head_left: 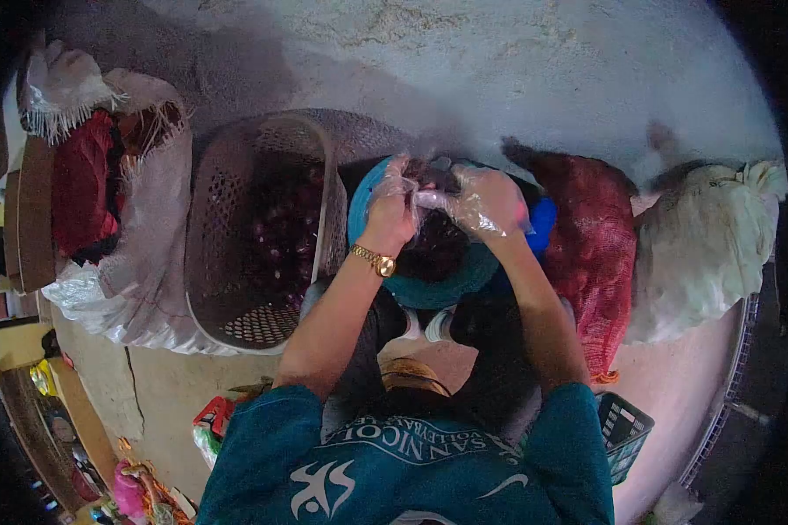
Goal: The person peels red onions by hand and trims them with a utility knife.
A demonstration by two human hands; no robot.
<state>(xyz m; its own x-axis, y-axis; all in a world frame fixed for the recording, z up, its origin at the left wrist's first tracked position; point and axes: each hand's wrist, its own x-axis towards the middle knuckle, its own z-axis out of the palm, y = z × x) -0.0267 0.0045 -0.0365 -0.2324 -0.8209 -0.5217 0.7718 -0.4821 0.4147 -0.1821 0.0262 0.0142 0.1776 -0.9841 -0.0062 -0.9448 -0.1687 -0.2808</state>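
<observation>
My left hand (390, 210), with a gold watch (376, 261) on its wrist, is closed on one side of a clear plastic bag (431, 201). On the other side my right hand (494, 203) grips the same bag, fingers curled. Both hands are above a blue-teal basin (451, 296) in front of me. Inside the basin lie dark reddish-purple pieces that look like red onions (433, 249), partly hidden by the bag and hands. What the bag contains, if anything, cannot be made out.
Left of the basin stands a large plastic basket (214, 236) with dark red onions. A red mesh sack (591, 254) and a white sack (705, 249) are on the right. A green crate (626, 437) sits lower right; a concrete wall (534, 79) rises behind.
</observation>
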